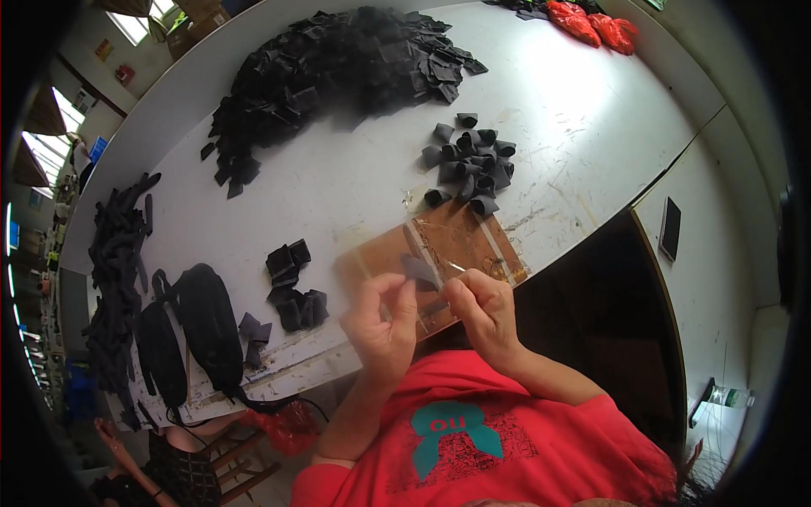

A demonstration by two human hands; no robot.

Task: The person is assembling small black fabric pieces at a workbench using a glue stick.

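Note:
My left hand [382, 325] pinches a small dark grey fabric piece [418, 269] between thumb and fingertips, above the near part of a brown wooden board [460, 232]. Close beside it, my right hand [488, 314] is closed in a pinch. A thin, pale-tipped tool [457, 267] pokes out from its fingers; its exact kind cannot be made out. Clear strips run across the board, which has worn, stained edges. Just beyond the board lies a loose heap of rolled black fabric loops [473, 160]. Flat black pieces [296, 287] are stacked left of my left hand.
A large pile of black pieces [338, 68] covers the far side of the white table [557, 152]. Black pouches [207, 321] and long dark rolls [114, 270] lie at left. Red plastic bags [583, 25] sit far right; a phone [671, 228] rests on the right-hand surface. Another person's arm [127, 456] shows lower left.

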